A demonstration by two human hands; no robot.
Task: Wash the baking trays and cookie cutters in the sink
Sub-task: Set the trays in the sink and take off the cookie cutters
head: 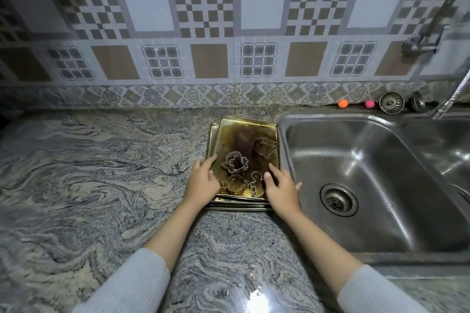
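On counter (pixel 101 160), just left of sink (pixel 368 160): stacked trays (pixel 236 134), four cutters (pixel 235 163) on top. Left hand (pixel 203 180), right hand (pixel 281 189) gripping top tray's near corners, fingers over rim.

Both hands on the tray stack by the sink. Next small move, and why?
Probably lift the top baking tray level and carry it right into the sink: left hand and right hand grip its near edges, and four loose cookie cutters could slide.
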